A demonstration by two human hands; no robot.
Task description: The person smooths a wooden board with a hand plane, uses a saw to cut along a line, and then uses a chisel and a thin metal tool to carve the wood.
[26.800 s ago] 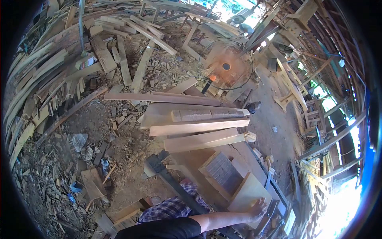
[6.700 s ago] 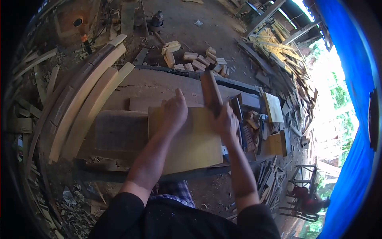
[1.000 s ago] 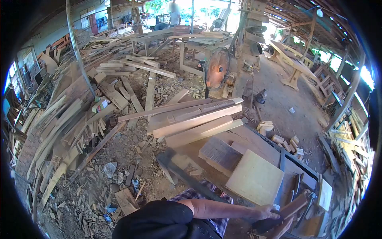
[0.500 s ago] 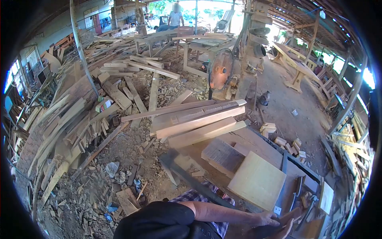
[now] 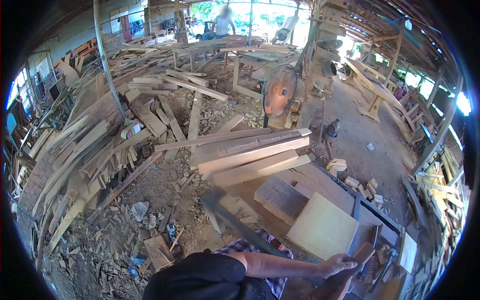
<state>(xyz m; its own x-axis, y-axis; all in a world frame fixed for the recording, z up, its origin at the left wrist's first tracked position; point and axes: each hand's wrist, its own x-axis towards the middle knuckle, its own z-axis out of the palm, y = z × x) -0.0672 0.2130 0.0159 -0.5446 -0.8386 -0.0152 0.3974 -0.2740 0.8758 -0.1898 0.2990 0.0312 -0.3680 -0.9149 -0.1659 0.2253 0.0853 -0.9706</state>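
Note:
Near the lower right edge, my left hand (image 5: 339, 265) is closed around a reddish-brown piece of wood (image 5: 365, 253). The wood slants from beside the tool rack down toward the bottom of the view. Lower down, my right hand (image 5: 343, 289) is partly in view against the same piece, its fingers seeming to wrap it; much of this hand is cut off. Just above the hands lies a pale square board (image 5: 324, 226) on the workbench (image 5: 320, 175). Behind that board sits a darker wood block (image 5: 281, 196). Hand tools, one like a hammer (image 5: 385, 267), lie right of the hands.
Long planks (image 5: 255, 155) lie across the bench's far end. A standing fan (image 5: 280, 91) is beyond them. Lumber piles (image 5: 85, 160) and scraps cover the floor at left. Small offcuts (image 5: 367, 187) lie beside the bench. Another person (image 5: 222, 24) stands far back.
The piece of wood has come up and into clearer view, its end now beside the tools. My left hand has risen slightly, and my right hand has shifted left and lower.

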